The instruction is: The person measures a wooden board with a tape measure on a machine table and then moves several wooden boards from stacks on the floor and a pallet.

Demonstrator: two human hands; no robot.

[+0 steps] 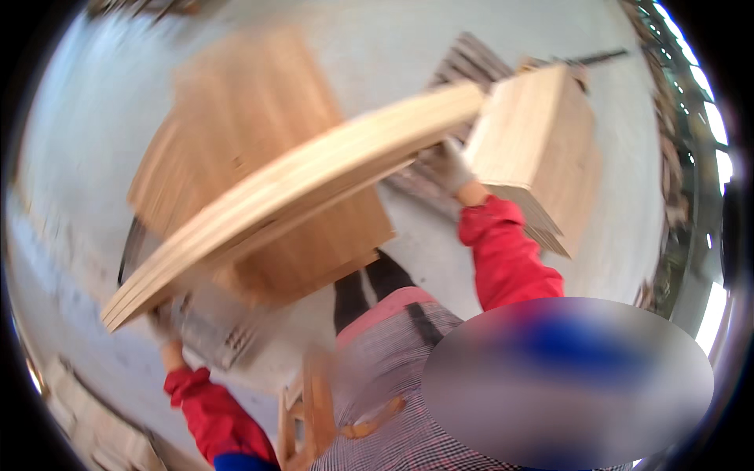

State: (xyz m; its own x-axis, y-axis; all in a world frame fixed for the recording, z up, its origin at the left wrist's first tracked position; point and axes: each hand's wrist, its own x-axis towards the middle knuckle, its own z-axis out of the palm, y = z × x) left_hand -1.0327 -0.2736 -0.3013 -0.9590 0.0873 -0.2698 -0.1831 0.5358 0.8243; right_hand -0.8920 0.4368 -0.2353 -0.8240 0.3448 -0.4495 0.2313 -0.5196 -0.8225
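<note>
A stack of several long, pale wooden boards [298, 177] spans the space in front of me, tilted with its right end farther away. My left hand [163, 323] grips it from below near its left end; the fingers are partly hidden and blurred. Under the right end, my right hand [449, 166], in a pale glove, is closed on the same boards. Beneath them lies a broad pile of brown wooden panels [259, 94], blurred. Beside my right hand stands a tall block of stacked pale boards [522, 129].
A slatted wooden pallet [471, 61] shows behind the right-hand block. A wooden stool or frame [314, 408] stands close by my body. Wrapped-looking bundles [102, 416] lie at the lower left. Grey concrete floor [377, 39] surrounds the piles.
</note>
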